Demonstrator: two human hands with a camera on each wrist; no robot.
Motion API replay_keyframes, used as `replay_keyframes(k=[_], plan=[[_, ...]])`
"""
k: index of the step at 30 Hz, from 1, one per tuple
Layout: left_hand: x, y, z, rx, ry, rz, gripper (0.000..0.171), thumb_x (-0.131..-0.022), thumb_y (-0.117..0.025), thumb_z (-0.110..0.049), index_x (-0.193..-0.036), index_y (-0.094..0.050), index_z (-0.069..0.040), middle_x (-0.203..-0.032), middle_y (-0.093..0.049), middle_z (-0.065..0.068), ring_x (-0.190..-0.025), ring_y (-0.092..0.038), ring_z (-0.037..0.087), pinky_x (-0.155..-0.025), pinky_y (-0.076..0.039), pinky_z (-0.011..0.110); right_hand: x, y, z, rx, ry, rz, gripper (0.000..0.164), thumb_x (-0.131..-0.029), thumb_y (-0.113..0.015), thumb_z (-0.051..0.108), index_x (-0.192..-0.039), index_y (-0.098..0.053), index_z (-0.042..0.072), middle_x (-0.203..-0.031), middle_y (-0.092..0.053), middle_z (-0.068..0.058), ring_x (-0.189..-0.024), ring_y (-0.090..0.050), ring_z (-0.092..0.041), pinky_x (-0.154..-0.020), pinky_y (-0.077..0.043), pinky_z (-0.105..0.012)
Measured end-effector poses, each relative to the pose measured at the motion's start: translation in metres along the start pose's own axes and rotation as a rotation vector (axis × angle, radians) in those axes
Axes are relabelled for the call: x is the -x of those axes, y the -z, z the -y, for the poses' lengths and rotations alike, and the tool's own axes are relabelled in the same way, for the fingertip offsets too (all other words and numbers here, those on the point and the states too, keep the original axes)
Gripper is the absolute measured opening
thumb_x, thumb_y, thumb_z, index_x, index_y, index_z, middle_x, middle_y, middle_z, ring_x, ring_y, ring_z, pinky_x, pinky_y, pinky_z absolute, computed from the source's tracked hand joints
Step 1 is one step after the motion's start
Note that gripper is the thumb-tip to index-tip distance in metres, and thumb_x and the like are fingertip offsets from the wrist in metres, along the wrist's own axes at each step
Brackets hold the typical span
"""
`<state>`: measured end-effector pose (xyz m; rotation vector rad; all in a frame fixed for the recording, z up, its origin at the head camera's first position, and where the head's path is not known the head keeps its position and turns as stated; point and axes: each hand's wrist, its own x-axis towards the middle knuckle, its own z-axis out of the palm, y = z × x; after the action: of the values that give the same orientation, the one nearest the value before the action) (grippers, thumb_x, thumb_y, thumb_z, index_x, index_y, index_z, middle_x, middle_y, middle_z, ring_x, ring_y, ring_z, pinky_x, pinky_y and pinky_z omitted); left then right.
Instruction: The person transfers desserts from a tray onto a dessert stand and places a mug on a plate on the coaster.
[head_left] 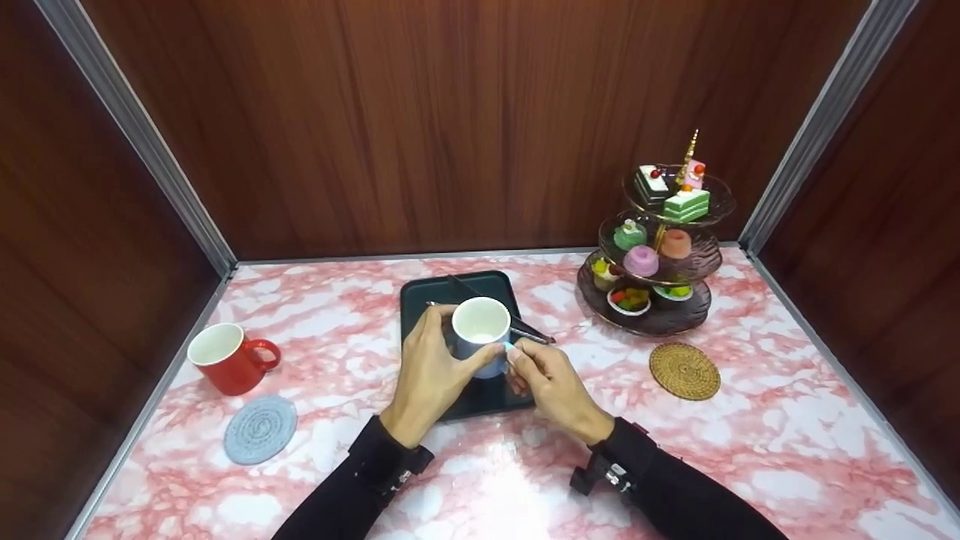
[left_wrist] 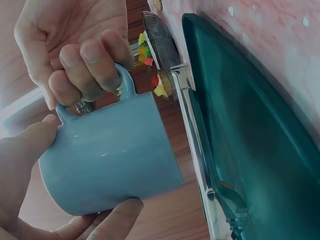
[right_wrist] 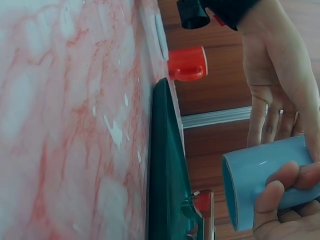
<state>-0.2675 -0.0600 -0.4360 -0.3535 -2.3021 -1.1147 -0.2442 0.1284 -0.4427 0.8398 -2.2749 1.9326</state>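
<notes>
A light blue mug (head_left: 491, 367) with a white inside is held above the dark green tray (head_left: 480, 401). My left hand (head_left: 431, 367) grips the mug's body from the left, thumb on the near side and fingers round the far side. At the right, my right hand (head_left: 551, 386) holds the mug's handle, its fingers curled through it in the left wrist view. Slim metal utensils (head_left: 532, 331) lie across the tray behind the mug, one sticking out past the right rim. The mug hides part of them.
At the left stands a red mug (head_left: 234, 371), with a round grey-blue coaster (head_left: 261, 430) in front of it. A three-tier stand (head_left: 697, 319) of small cakes is at the back right. A woven coaster (head_left: 684, 371) lies before it. Wooden panels (head_left: 480, 135) enclose the marbled table.
</notes>
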Motion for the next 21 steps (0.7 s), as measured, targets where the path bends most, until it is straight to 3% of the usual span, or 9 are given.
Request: replay_keyframes(k=[13,21], plan=[[0.008,-0.006,-0.006,0.106,0.014,0.087,0.071,-0.064,-0.078,-0.049,-0.121,-0.051,-0.017,-0.111,-0.055,-0.007,-0.099,-0.058,0.005,-0.070,-0.056,0.029,0.012,0.016,0.000,-0.009,-0.065,-0.039,0.032,-0.097,-0.042,0.016,-0.076,-0.046,-0.008,-0.067,-0.043,-0.028,-0.061,-0.046,-0.041,-0.054,-0.045,-0.038],[0.012,-0.007,-0.007,0.094,-0.026,0.126,0.067,-0.067,-0.076,-0.048,-0.124,-0.051,-0.021,-0.112,-0.054,-0.008,-0.100,-0.060,0.009,-0.071,-0.056,0.029,0.018,0.028,-0.024,-0.039,-0.002,-0.086,0.033,-0.097,-0.042,0.022,-0.074,-0.045,0.000,-0.062,-0.037,-0.020,-0.055,-0.041,-0.034,-0.049,-0.038,-0.036]])
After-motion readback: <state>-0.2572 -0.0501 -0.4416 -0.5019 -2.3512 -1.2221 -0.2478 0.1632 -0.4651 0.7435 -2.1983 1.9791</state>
